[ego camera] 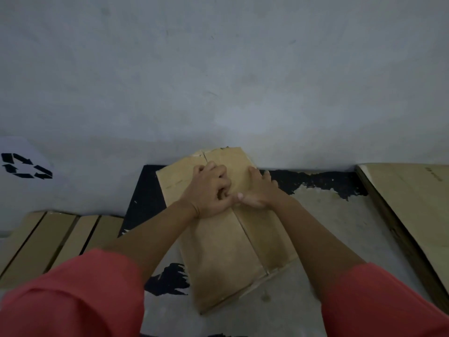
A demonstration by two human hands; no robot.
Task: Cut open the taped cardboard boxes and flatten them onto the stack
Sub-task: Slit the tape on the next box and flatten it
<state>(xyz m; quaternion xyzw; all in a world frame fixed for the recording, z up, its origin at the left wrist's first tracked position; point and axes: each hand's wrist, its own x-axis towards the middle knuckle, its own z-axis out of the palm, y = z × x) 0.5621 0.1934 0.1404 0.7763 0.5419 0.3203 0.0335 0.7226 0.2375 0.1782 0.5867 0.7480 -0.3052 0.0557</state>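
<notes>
Nearest, two coral sleeves (73, 295) frame the view, bare forearms reaching forward over a cardboard box (226, 251) that lies lengthwise on the worn, black-patched floor (328, 227), its far end against the foot of the wall (243, 69). A centre seam (245, 232) runs along its top. At the far half, the left hand (209, 190) is clenched over that seam, fingertips seemingly clawing into it, while the right hand (257, 190) lies with fingers spread flat on the right flap. The box looks light, stiff along its panels but weak at the seam, so the flap edges there are probably the best hold. Flattened cardboard (48, 239) lies near the left edge of the floor, a large sheet (413, 203) at the right
</notes>
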